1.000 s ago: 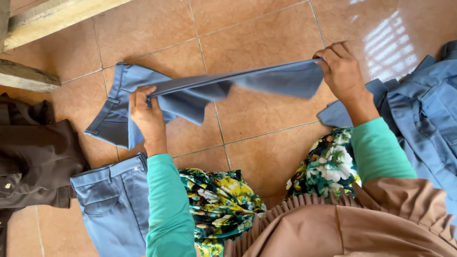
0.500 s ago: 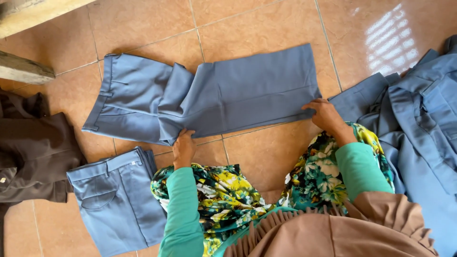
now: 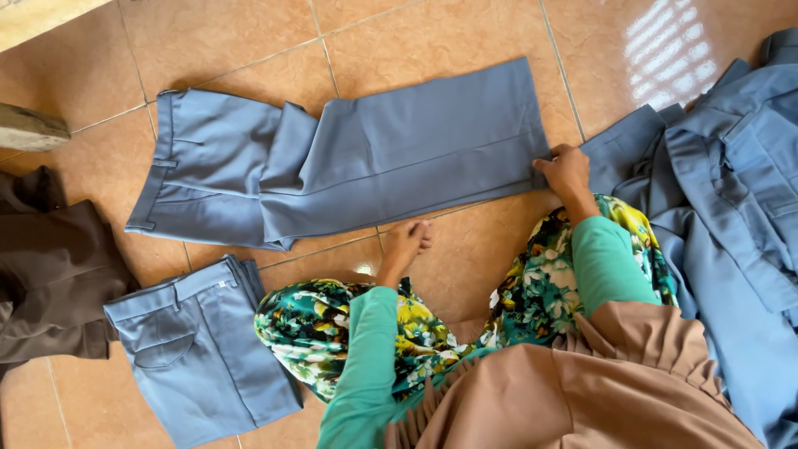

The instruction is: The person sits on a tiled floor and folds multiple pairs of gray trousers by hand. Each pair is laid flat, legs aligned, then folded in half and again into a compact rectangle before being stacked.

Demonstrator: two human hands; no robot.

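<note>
Since 0.5 s ago, by my reading, the blue-grey trousers (image 3: 349,162) have settled flatter on the tiled floor (image 3: 416,33), and the left hand (image 3: 405,244) has drawn back from their near edge. Item 1: trousers, folded leg over leg, long axis running left to right across the view, waistband at the left end, hems at the right end. Item 2: right hand (image 3: 568,170), fingers curled onto the hem corner, apparently pinching or pressing it; I cannot tell whether cloth is truly gripped. Item 3: left hand, loosely open, holding nothing, fingertips resting on the tile just below the trousers' near edge. Step in hand, as I judge it: laying out and smoothing the length before folding across. Next move likely calls for lifting the hem end and carrying it leftward to the waistband, keeping edges aligned. Item 4: folded blue trousers (image 3: 199,349), lower left, finished bundle. Item 5: brown garment (image 3: 50,266), far left. Item 6: heap of blue clothing (image 3: 731,191), right, near the hems.
</note>
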